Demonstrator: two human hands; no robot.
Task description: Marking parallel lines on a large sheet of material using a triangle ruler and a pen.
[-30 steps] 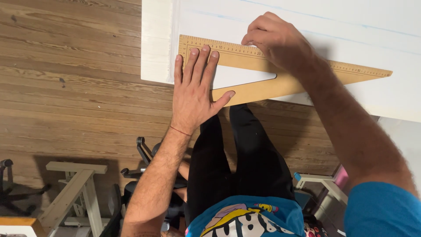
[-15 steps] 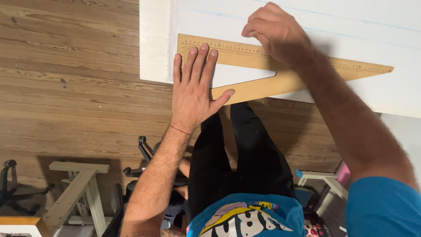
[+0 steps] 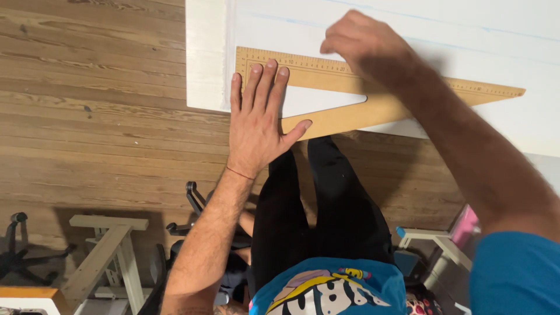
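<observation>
Pressing flat and wide, the left hand (image 3: 256, 125) pins a wooden triangle ruler (image 3: 350, 96) on a white board (image 3: 443, 46); right hand's (image 3: 364, 49) grip unclear.

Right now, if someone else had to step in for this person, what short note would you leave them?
Left hand: flat, fingers spread, pressing the wooden triangle ruler onto the white board.
Right hand: curled over the ruler's long scaled edge, blurred; whether it holds a pencil cannot be told.
Things: the ruler lies flat near the board's lower left corner, its point running off to the right. The board lies on the wooden floor.
Done: faint blue lines already cross the board above the ruler.
Left: no finished line shows along the ruler's edge, so keep it pinned until one is drawn.
</observation>
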